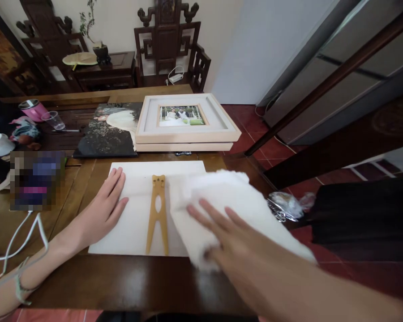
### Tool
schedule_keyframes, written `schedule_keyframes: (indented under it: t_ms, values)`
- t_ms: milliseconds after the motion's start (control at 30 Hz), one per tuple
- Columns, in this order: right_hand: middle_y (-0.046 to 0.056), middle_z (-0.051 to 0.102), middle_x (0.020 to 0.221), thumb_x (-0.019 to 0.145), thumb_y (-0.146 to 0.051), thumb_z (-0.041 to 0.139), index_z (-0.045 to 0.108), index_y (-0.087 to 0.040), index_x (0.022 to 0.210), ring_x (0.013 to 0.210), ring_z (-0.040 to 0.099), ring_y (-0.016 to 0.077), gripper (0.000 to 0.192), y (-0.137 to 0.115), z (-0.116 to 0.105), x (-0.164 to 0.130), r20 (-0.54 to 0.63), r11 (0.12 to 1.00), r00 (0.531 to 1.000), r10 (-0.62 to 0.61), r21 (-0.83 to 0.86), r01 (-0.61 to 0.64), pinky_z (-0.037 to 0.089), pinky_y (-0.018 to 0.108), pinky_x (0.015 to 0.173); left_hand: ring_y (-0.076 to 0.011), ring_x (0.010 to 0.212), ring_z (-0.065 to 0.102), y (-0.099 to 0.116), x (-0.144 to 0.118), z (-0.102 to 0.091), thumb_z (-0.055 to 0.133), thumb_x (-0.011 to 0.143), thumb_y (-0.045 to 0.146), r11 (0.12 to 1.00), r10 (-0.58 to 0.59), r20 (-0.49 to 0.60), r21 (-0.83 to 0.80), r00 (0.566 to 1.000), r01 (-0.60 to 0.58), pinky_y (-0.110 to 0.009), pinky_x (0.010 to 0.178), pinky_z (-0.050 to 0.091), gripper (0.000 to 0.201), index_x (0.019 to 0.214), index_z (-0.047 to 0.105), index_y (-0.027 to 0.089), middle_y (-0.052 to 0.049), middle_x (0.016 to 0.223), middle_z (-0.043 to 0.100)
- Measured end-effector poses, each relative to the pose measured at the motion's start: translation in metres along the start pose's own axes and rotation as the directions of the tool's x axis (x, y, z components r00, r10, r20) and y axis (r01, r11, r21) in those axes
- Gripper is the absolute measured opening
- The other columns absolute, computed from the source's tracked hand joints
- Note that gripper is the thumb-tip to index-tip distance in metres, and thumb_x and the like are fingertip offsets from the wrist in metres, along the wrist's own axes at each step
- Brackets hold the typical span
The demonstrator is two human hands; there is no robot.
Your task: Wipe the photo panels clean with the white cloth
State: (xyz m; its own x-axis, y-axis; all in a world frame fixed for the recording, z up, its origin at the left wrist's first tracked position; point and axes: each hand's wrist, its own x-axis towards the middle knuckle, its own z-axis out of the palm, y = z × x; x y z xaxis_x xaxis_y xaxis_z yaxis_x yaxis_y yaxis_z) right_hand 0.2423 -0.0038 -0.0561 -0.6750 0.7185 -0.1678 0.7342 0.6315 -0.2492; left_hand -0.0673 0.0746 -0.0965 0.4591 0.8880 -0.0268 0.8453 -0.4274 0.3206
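The left hand (105,201) lies palm down with its fingers (116,181) stretched out flat and close together, gripping nothing, pressing on the left part of a white sheet (134,223) spread on the wooden desk (121,281). The right hand (228,237) reaches in from the lower right, its fingers (204,212) spread and extended, resting flat on a white cloth (228,192) that is blurred; the fingers are released on top of it rather than clenched, though whether the thumb pinches the cloth's near edge cannot be told. The cloth covers the right part of the sheet and hangs past the desk's right edge. Between the two hands, a yellowish wooden stand piece (157,214) lies flat on the sheet, its long axis running away from the person: the head end with two small holes points to the far side, the two forked legs point toward the near edge. It sits just beside the cloth, apart from the left hand. Beyond the sheet lie a stack of pale picture frames (188,129) and a dark photo print (107,134).
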Motion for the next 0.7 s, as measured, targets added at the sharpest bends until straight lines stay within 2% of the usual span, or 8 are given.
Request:
schedule_keyframes:
  t_ms: [100,167,233,300,367,467,567,700]
  values:
    - [0.007,0.043,0.151,0.081,-0.02,0.064,0.072,-0.024,0.071,0.137,0.039,0.0391,0.013,-0.024,0.012,-0.03,-0.033,0.986,0.988,-0.148,0.068,0.15,0.046,0.057,0.102,-0.0278,0.15,0.003,-0.001,-0.001,0.001,0.025,0.1,0.048,1.0,0.003,-0.002,0.006,1.0,-0.003,-0.048,0.122,0.011,0.065,0.155,0.011,0.015,-0.008,0.165,0.004]
    - [0.005,0.046,0.149,0.082,-0.022,0.062,0.072,-0.025,0.073,0.136,0.042,0.0359,0.014,-0.028,0.009,-0.034,-0.045,0.981,0.984,-0.17,0.083,0.174,0.048,0.052,0.102,-0.0276,0.15,0.003,-0.001,-0.001,0.0,0.024,0.1,0.048,1.0,0.005,0.0,0.011,1.0,-0.005,-0.047,0.122,0.011,0.065,0.155,0.011,0.014,-0.008,0.165,0.004]
    - [0.011,0.046,0.149,0.078,-0.021,0.065,0.073,-0.024,0.087,0.137,0.039,0.0379,0.012,-0.021,-0.003,-0.023,-0.02,0.987,0.991,-0.134,0.089,0.135,0.047,0.054,0.102,-0.0285,0.15,0.004,0.0,0.0,-0.001,0.024,0.1,0.048,1.0,0.011,0.002,0.019,1.0,-0.011,-0.048,0.122,0.012,0.065,0.155,0.011,0.015,-0.008,0.165,0.005]
    - [0.017,0.04,0.151,0.072,-0.012,0.067,0.071,-0.018,0.103,0.138,0.036,0.041,0.032,-0.005,-0.018,-0.002,0.059,0.991,0.994,-0.096,0.094,0.091,0.045,0.058,0.102,-0.0298,0.15,0.005,0.001,0.0,-0.002,0.024,0.1,0.048,0.999,0.018,0.004,0.027,1.0,-0.018,-0.049,0.121,0.013,0.065,0.155,0.01,0.018,-0.007,0.165,0.005]
    - [0.018,0.036,0.153,0.069,0.002,0.058,0.07,-0.016,0.106,0.141,0.03,0.0398,0.043,0.014,-0.032,0.021,0.063,0.997,0.997,-0.045,0.068,0.041,0.04,0.061,0.105,-0.0305,0.15,0.005,0.002,0.0,-0.003,0.024,0.1,0.049,0.999,0.018,0.008,0.029,1.0,-0.019,-0.05,0.121,0.014,0.065,0.155,0.01,0.018,-0.007,0.165,0.005]
    - [0.023,0.028,0.155,0.072,0.007,0.05,0.07,-0.01,0.103,0.144,0.017,0.0401,0.04,0.033,-0.04,0.046,0.047,1.0,0.999,-0.002,-0.009,0.002,0.034,0.064,0.107,-0.0303,0.15,0.005,0.002,-0.001,-0.004,0.024,0.1,0.05,1.0,0.014,0.013,0.019,1.0,-0.014,-0.049,0.121,0.012,0.066,0.155,0.011,0.016,-0.008,0.165,0.004]
    - [0.025,0.025,0.155,0.071,0.004,0.058,0.071,-0.009,0.101,0.143,0.015,0.044,0.036,0.027,-0.033,0.049,0.053,0.997,0.998,0.042,-0.071,-0.038,0.031,0.067,0.107,-0.0306,0.15,0.005,0.0,0.0,-0.003,0.026,0.1,0.049,1.0,0.016,0.009,0.012,1.0,-0.016,-0.05,0.121,0.013,0.065,0.155,0.009,0.019,-0.007,0.165,0.004]
    - [0.022,0.036,0.151,0.072,-0.019,0.072,0.076,-0.016,0.087,0.137,0.031,0.0502,0.016,-0.005,-0.008,0.016,0.048,0.999,0.999,-0.024,-0.027,0.025,0.039,0.07,0.1,-0.0305,0.15,0.005,-0.001,0.001,-0.002,0.027,0.1,0.047,1.0,0.026,-0.003,0.011,1.0,-0.026,-0.051,0.121,0.014,0.063,0.156,0.008,0.022,-0.005,0.165,0.002]
